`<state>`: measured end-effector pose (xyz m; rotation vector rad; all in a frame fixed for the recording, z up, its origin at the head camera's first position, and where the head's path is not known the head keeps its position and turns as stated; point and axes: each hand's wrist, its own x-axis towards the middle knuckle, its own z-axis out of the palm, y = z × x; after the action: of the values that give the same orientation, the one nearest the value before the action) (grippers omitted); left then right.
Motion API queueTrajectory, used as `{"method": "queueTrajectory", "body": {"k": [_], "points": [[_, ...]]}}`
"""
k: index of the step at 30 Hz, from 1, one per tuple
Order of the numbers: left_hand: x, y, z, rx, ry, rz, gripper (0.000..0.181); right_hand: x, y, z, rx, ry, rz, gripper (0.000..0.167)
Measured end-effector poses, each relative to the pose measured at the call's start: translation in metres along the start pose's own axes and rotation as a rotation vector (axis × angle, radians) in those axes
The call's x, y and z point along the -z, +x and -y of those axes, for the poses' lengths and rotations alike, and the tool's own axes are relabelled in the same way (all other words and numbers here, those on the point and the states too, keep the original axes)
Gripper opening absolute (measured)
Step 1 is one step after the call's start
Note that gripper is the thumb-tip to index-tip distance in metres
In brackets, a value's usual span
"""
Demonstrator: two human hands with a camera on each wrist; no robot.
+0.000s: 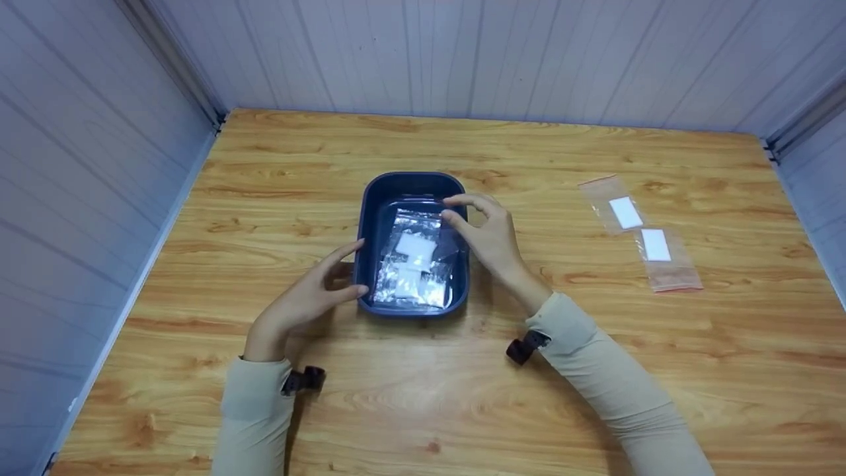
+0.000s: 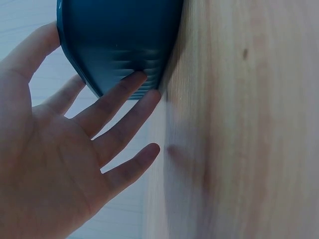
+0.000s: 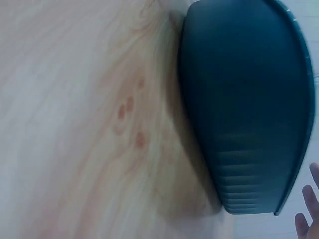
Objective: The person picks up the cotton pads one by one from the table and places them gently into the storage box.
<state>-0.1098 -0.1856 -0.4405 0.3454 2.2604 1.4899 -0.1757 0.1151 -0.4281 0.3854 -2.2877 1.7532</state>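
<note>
A dark blue plastic bin (image 1: 365,218) stands on the wooden table, with several clear zip bags (image 1: 416,251) holding white pieces inside it. My left hand (image 1: 307,294) is at the bin's left side. Its thumb and forefinger touch the rim, and in the left wrist view the other fingers spread along the ribbed outer wall. Over the right rim reaches my right hand (image 1: 489,235), thumb and forefinger slightly apart above the bags. Nothing shows clearly between those two fingertips. The right wrist view shows the bin's outer wall (image 3: 239,109) and only some fingertips at its edge.
Two clear zip bags with red seals lie on the table to the right, each with a white card: a farther bag (image 1: 622,211) and a nearer bag (image 1: 661,254). Pale panel walls (image 1: 436,59) border the table (image 1: 396,396) at the back and sides.
</note>
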Motion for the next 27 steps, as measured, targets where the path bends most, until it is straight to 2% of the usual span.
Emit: {"method": "queueTrajectory", "body": {"k": [19,27], "points": [[-0.001,0.000,-0.001,0.017,-0.013,-0.003,0.078,0.023,-0.011,0.020,0.010,-0.015,0.010,0.022],[-0.001,0.000,-0.001,0.015,-0.007,-0.003,0.079,0.038,-0.016,0.023,0.037,-0.022,0.046,0.024]]}}
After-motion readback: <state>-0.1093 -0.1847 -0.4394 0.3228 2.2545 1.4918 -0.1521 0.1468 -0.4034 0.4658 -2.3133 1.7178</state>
